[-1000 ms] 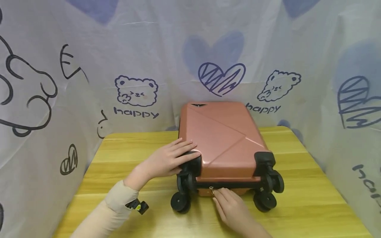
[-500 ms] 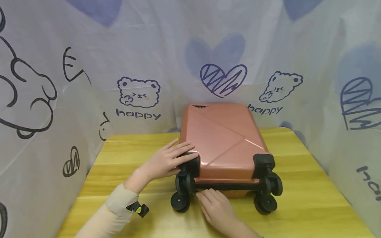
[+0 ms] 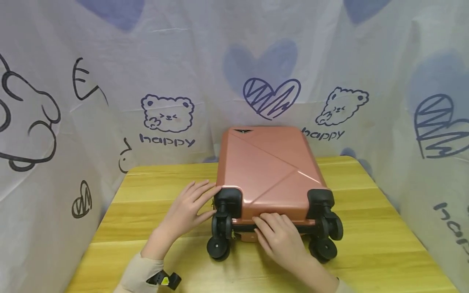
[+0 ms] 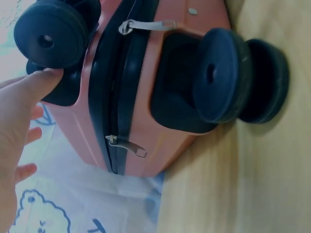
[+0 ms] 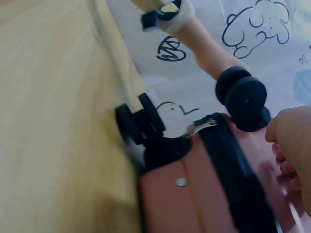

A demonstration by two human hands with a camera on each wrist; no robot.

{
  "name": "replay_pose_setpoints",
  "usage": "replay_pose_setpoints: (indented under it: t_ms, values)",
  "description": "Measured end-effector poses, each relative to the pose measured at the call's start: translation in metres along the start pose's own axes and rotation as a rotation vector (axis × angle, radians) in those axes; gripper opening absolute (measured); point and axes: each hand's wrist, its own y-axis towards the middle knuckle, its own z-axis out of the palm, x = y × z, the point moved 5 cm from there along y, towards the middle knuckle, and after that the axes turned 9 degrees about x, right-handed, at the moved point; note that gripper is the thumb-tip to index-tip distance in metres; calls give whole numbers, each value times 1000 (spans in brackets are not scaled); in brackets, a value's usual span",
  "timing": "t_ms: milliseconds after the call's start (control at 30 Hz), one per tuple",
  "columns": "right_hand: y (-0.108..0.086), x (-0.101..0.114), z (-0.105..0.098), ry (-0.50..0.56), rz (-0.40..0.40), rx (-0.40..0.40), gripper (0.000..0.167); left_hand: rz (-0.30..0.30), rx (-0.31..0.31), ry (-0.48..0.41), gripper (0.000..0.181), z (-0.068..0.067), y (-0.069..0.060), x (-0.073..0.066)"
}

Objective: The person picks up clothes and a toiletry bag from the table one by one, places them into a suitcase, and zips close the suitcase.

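Observation:
A rose-pink hard-shell suitcase [image 3: 271,167] lies flat on the table, its black wheels [image 3: 218,247] facing me. My left hand [image 3: 187,209] is at its near left corner, fingers extended, the thumb close to a wheel in the left wrist view. Over the suitcase's near end lies my right hand [image 3: 280,236], fingers loosely bent against the shell, with nothing visible between them. Two metal zipper pulls hang from the black zipper band [image 4: 116,82] in the left wrist view: the upper pull [image 4: 148,25] near the wheels and the lower pull [image 4: 129,145] farther along the side.
The yellow wood-grain table [image 3: 366,228] extends on both sides of the suitcase. A white cloth [image 3: 209,61] printed with hearts and bears hangs behind and at the sides. A black strap [image 3: 163,280] sits around the left sleeve.
My right hand pulled the zipper pull leftward along the near end, then let go and moved up and right onto the shell's edge. My left hand slid left off the top.

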Motion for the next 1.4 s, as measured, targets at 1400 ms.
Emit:
replay_pose_setpoints:
  t_ms: [1400]
  values:
    - [17, -97, -25, 152, 327, 474, 90, -454, -193, 126, 41, 64, -46, -91]
